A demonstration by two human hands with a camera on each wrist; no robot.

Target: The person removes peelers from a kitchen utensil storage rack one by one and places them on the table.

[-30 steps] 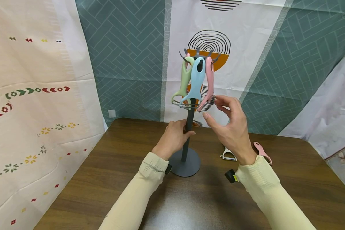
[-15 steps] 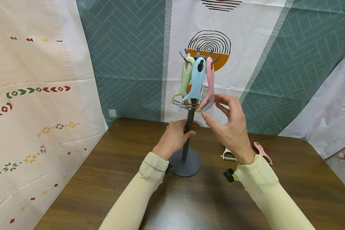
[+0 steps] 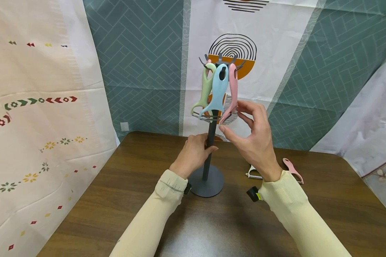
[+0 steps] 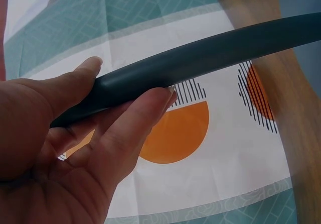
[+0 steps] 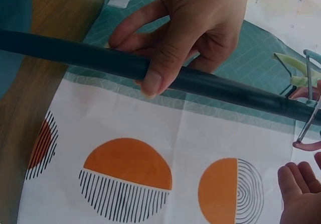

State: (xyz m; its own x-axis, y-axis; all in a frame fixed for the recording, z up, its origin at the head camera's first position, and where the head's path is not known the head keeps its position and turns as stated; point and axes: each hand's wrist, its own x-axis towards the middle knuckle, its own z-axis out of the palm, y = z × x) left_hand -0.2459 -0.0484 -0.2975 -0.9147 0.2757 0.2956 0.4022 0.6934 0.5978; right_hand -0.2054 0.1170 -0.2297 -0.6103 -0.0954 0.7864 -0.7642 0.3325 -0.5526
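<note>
A dark grey stand with a round base (image 3: 207, 184) rises from the table, hooks splayed at its top. My left hand (image 3: 193, 153) grips its pole (image 4: 200, 58) at mid-height, thumb on one side and fingers on the other. From the hooks hang a green peeler (image 3: 207, 87), a light blue peeler (image 3: 219, 89) and a pink peeler (image 3: 233, 84); another pink handle is mostly hidden behind the green one. My right hand (image 3: 257, 137) is at the pink peeler's lower end, index fingertip right at its edge and thumb just below, fingers loosely bent.
On the brown wooden table (image 3: 115, 200), right of the stand, lie a white peeler (image 3: 251, 175), partly behind my right wrist, and another pink peeler (image 3: 291, 167). A patterned cloth (image 3: 141, 71) hangs close behind the table, and a pale cloth (image 3: 51, 125) along the left.
My right hand has moved slightly left, bringing its fingertips up to the hanging pink peeler. The left hand keeps its hold on the pole.
</note>
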